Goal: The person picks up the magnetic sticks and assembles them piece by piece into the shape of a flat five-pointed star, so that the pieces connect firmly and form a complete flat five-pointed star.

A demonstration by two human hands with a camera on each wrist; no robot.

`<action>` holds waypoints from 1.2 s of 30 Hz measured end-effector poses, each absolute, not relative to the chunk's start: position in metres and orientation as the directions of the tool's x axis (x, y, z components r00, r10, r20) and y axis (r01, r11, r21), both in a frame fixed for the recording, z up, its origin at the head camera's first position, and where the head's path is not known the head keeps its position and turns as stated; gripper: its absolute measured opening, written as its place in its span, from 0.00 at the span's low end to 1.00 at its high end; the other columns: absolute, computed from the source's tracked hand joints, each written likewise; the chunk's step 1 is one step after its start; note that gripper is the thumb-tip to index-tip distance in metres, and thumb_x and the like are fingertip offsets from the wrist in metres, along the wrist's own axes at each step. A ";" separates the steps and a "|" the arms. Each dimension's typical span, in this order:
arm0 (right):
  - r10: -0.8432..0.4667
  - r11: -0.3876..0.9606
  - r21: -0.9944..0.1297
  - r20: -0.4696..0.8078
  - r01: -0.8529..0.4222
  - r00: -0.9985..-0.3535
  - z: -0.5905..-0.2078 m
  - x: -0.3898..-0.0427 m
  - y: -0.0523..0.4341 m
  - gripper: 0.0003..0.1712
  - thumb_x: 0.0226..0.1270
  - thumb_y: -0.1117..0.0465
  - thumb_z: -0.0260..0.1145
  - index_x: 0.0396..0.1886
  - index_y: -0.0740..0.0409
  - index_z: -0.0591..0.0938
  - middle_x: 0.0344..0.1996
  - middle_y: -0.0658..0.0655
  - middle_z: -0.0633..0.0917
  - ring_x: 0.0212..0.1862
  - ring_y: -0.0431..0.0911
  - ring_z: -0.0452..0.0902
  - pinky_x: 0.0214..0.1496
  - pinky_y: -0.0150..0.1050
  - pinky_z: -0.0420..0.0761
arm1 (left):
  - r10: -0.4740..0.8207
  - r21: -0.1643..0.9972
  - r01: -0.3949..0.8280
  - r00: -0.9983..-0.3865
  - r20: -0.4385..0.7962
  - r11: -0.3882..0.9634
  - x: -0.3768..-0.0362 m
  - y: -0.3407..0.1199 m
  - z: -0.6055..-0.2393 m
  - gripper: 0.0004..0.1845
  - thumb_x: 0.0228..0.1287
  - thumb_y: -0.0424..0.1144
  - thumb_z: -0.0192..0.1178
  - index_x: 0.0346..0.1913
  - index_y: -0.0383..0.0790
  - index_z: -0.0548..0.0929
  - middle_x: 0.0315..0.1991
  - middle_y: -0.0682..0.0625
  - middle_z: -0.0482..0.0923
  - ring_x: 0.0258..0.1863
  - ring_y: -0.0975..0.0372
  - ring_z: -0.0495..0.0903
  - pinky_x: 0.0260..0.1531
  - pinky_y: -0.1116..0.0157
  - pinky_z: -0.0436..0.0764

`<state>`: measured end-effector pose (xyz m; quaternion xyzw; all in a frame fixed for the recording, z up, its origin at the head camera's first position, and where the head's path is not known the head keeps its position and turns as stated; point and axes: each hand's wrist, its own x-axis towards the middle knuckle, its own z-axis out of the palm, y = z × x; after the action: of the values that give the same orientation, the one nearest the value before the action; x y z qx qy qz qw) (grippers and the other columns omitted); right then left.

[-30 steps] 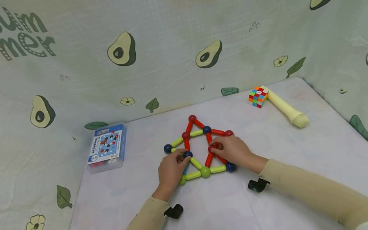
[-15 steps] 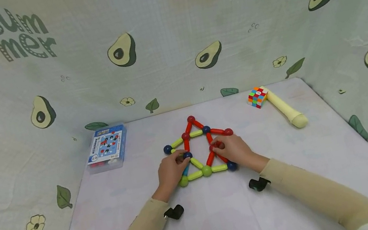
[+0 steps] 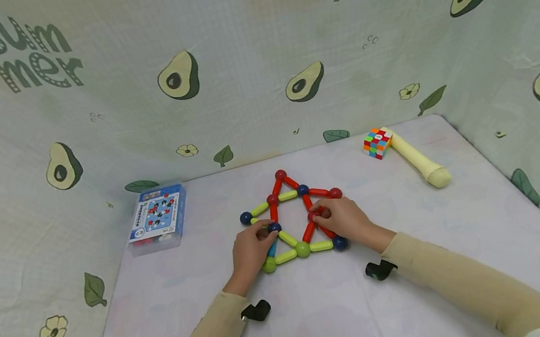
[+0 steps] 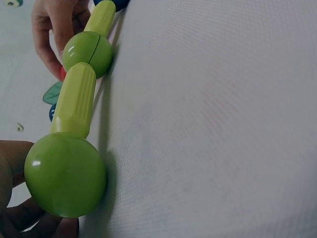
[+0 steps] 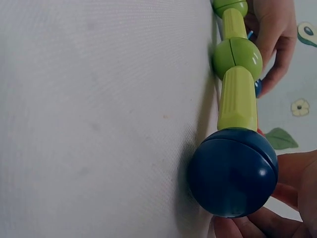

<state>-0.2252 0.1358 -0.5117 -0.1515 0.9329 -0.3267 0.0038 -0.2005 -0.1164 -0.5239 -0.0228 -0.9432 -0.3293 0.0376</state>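
A flat figure of magnetic rods and balls lies on the table in the head view. My left hand [image 3: 251,251] pinches a dark blue ball [image 3: 274,228] on the figure's left side. On the other side my right hand [image 3: 345,221] holds a red ball [image 3: 313,217] between thumb and fingers. Yellow-green rods [image 3: 321,246] join a middle green ball [image 3: 303,249] to a green corner ball [image 4: 65,174] and a dark blue corner ball [image 5: 233,172]. A red ball [image 3: 280,174] tops the figure. My hands partly cover some rods.
A clear box with a blue printed cover [image 3: 158,218] lies at the back left of the table [image 3: 329,320]. At the back right, a puzzle cube [image 3: 378,143] touches a pale yellow stick with a rounded end [image 3: 417,157]. A printed cloth [image 3: 249,112] hangs behind.
The figure's bottom row has shifted slightly right since the first frame. Both hands keep their hold on the same balls, and the last half second shows almost no movement.
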 end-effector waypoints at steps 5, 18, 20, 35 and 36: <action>-0.281 0.731 -0.623 0.097 -0.279 -0.955 -0.512 -0.224 0.136 0.15 0.66 0.57 0.74 0.51 0.52 0.88 0.29 0.49 0.87 0.26 0.39 0.77 0.27 0.34 0.77 | 0.029 0.627 0.083 -0.995 0.096 0.775 -0.200 -0.118 -0.523 0.17 0.65 0.46 0.71 0.56 0.50 0.88 0.30 0.56 0.82 0.28 0.63 0.75 0.29 0.66 0.75; -0.281 0.719 -0.635 0.108 -0.283 -0.954 -0.514 -0.224 0.138 0.15 0.66 0.57 0.74 0.51 0.52 0.88 0.29 0.48 0.87 0.26 0.39 0.76 0.28 0.35 0.76 | 0.027 0.639 0.074 -0.996 0.082 0.765 -0.199 -0.120 -0.523 0.18 0.65 0.47 0.71 0.56 0.50 0.88 0.34 0.56 0.85 0.33 0.64 0.80 0.34 0.65 0.80; -0.282 0.720 -0.633 0.107 -0.284 -0.953 -0.514 -0.224 0.138 0.15 0.66 0.56 0.74 0.51 0.52 0.88 0.29 0.48 0.87 0.26 0.39 0.76 0.28 0.35 0.77 | 0.023 0.642 0.070 -0.996 0.081 0.764 -0.199 -0.120 -0.524 0.18 0.64 0.47 0.71 0.56 0.51 0.88 0.34 0.56 0.85 0.33 0.64 0.80 0.35 0.65 0.81; -0.287 0.717 -0.642 0.085 -0.273 -0.954 -0.511 -0.222 0.142 0.15 0.66 0.57 0.74 0.51 0.52 0.88 0.30 0.49 0.87 0.27 0.40 0.77 0.29 0.35 0.77 | 0.031 0.674 0.080 -0.996 0.084 0.734 -0.200 -0.121 -0.523 0.17 0.65 0.45 0.71 0.55 0.47 0.88 0.35 0.54 0.86 0.35 0.62 0.82 0.36 0.64 0.83; -0.283 0.717 -0.643 0.081 -0.267 -0.956 -0.511 -0.222 0.142 0.15 0.66 0.57 0.74 0.51 0.52 0.88 0.31 0.49 0.87 0.28 0.40 0.77 0.29 0.35 0.77 | 0.031 0.677 0.079 -0.996 0.083 0.732 -0.200 -0.122 -0.523 0.16 0.65 0.45 0.71 0.55 0.47 0.88 0.35 0.54 0.86 0.35 0.62 0.82 0.36 0.64 0.83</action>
<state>-0.2216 0.1418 -0.5105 -0.1486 0.9266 -0.3453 0.0115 -0.2002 -0.1216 -0.5228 -0.0295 -0.9299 -0.3651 0.0331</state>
